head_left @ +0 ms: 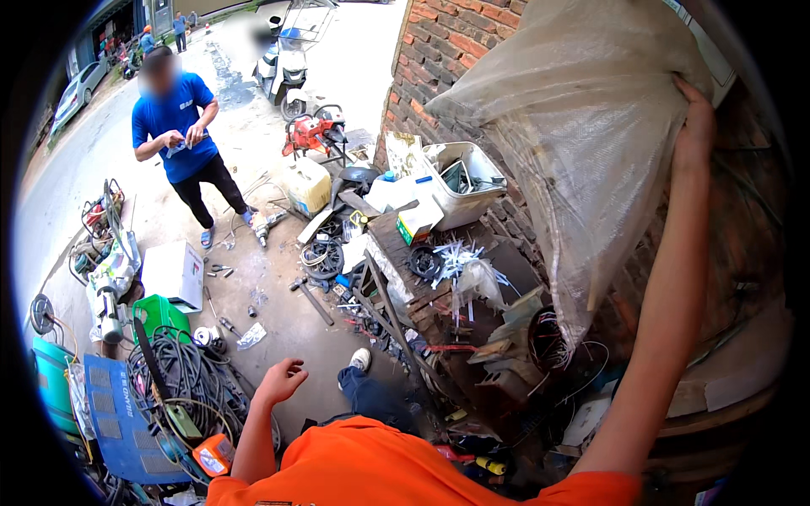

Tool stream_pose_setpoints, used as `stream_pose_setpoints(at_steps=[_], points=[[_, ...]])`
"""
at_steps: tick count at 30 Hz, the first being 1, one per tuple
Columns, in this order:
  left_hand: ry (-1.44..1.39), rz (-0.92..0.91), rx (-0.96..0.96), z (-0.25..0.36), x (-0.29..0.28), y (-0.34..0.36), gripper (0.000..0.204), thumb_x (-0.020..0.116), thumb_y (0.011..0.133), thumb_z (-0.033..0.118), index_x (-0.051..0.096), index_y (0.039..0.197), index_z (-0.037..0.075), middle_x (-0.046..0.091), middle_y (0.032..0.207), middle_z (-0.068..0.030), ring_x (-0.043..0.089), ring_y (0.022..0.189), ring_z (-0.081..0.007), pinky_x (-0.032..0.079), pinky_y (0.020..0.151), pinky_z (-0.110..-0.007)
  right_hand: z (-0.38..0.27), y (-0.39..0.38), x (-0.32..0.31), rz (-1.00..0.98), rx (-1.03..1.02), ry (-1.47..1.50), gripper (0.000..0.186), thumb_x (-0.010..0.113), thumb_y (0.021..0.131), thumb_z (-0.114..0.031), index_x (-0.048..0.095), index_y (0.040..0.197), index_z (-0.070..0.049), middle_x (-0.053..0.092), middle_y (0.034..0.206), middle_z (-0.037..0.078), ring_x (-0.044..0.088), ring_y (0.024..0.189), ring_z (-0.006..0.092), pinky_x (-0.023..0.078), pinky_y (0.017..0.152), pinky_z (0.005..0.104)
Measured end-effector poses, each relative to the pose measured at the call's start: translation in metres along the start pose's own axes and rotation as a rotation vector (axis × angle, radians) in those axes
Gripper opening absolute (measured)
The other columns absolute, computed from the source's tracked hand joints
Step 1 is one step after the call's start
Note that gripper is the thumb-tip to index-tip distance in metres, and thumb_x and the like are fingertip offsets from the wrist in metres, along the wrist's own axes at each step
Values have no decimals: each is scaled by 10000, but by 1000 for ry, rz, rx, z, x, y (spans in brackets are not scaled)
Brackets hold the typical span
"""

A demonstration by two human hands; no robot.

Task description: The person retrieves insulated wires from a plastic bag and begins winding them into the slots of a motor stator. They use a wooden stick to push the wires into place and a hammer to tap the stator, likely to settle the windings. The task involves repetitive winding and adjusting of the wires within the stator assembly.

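While the left hand [281, 379] hangs empty, the right hand [695, 126] grips a translucent woven sack [582, 110].

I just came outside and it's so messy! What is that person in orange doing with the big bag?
The person in orange lifts a big clear plastic sack up against the brick wall, gripping its top corner with the right hand. The left hand hangs open and empty above a pile of black cables. Below the sack, a workbench is heaped with tools and scrap. Another person in a blue shirt stands nearby, holding something small.
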State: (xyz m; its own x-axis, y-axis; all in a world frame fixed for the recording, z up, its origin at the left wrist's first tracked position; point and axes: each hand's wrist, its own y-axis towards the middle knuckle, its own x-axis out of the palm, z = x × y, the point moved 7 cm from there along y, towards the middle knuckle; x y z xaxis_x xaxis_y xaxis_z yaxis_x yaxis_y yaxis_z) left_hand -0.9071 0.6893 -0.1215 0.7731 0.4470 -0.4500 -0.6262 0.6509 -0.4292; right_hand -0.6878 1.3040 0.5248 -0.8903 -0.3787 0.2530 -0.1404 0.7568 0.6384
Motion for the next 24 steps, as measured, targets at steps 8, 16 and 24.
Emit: stream_pose_setpoints(at_steps=[8, 16, 24], points=[[-38, -31, -127, -6, -52, 122, 433, 695, 897, 243, 638, 1234, -21, 716, 1103, -205, 709, 985, -281, 556, 862, -374, 202, 41, 23, 147, 118, -43, 412, 722, 822, -5, 638, 1219, 66, 663, 1219, 129, 633, 1109, 276, 496, 980, 370], [80, -318, -86, 83, -91, 265, 438, 694, 912, 257, 639, 1241, -26, 719, 1088, -205, 698, 1010, -273, 542, 891, -378, 186, 50, 34, 516, -53, -37, 380, 702, 825, 16, 645, 1199, 51, 651, 1234, 144, 628, 1119, 300, 495, 1003, 398], [-37, -576, 135, 158, -51, 410, 386, 673, 957, 200, 616, 1241, -56, 707, 1133, -151, 669, 1038, -192, 524, 923, -328, 210, -28, -5, 754, -57, -405, 387, 709, 790, 61, 635, 1165, 120, 657, 1181, 194, 669, 1029, 313, 560, 884, 397]])
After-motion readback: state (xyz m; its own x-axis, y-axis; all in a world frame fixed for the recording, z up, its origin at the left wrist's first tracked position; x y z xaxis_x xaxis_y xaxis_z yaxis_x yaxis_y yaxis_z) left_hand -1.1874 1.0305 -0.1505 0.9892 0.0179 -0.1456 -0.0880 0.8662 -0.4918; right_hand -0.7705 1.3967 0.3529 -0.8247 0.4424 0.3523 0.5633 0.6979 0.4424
